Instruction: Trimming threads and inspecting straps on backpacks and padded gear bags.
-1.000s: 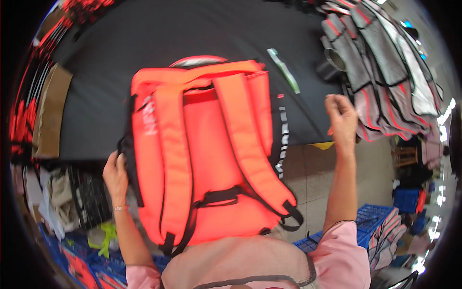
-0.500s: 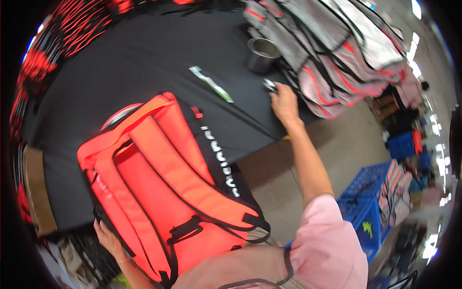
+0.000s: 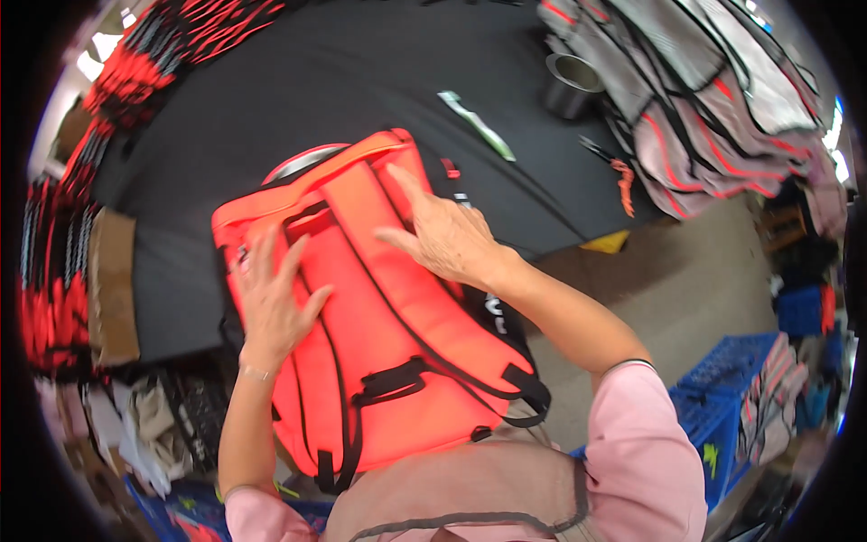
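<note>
An orange backpack (image 3: 397,334) lies back side up on the black table (image 3: 298,99), its lower end hanging over the near edge against my body. Two orange shoulder straps with black buckles run down it. My left hand (image 3: 271,303) rests flat on the left strap, fingers spread. My right hand (image 3: 442,237) lies flat on the upper right part of the backpack, fingers apart, holding nothing.
A metal cup (image 3: 571,83), a thin white-green strip (image 3: 477,125) and orange-handled scissors (image 3: 614,167) lie on the table's far right. Grey and red bags (image 3: 704,99) are piled at the right. Red-black stacks (image 3: 63,271) and cardboard (image 3: 113,285) sit left. Blue crates (image 3: 722,425) stand on the floor.
My right hand has come back from the far right of the table onto the backpack. My left hand has moved from the backpack's left edge up onto its strap.
</note>
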A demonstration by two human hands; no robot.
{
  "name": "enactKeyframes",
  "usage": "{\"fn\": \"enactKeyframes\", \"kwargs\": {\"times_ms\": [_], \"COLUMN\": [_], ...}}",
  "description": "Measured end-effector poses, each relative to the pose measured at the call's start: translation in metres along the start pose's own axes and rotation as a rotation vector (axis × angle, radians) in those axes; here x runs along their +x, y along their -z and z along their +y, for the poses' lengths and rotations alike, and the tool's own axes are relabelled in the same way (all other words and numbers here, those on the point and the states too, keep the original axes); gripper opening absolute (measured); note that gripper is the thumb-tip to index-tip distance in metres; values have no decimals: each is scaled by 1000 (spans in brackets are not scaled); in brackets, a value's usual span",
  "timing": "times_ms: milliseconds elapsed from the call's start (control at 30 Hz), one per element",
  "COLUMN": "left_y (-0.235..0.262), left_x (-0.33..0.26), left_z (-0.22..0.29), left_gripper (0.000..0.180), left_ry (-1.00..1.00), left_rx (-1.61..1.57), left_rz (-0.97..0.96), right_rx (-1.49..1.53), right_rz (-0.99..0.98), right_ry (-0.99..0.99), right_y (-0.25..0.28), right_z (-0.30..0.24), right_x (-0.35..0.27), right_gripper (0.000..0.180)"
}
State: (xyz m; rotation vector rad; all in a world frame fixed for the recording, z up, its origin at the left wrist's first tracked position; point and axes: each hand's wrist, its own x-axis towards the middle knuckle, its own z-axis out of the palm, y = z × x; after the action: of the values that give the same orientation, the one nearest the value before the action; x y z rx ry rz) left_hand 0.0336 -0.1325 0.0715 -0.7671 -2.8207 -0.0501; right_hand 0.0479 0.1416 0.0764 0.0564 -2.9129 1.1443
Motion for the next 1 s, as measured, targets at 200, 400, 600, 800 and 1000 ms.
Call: {"fn": "enactKeyframes", "kwargs": {"times_ms": [200, 400, 600, 800, 1000], "left_y": [15, 37, 40, -22, -55], "left_x": [12, 59, 47, -58, -57], "left_z": [-48, -100, -87, -155, -101], "left_gripper": [71, 56, 34, 60, 55], "left_ry": [-42, -88, 54, 621, 651], "left_rx": [-111, -72, -454, -619, -763], "left_rz": [-18, 99, -31, 382, 48], "right_rx": [553, 712, 357, 148, 23], "right_rz": [-30, -69, -200, 6, 243], "right_ry": [294, 105, 132, -253, -381], "right_y": [-24, 58, 50, 40, -17], "right_z": [15, -31, -13, 52, 38], "right_x": [23, 87, 70, 18, -17], "right_gripper": [75, 63, 66, 55, 64]}}
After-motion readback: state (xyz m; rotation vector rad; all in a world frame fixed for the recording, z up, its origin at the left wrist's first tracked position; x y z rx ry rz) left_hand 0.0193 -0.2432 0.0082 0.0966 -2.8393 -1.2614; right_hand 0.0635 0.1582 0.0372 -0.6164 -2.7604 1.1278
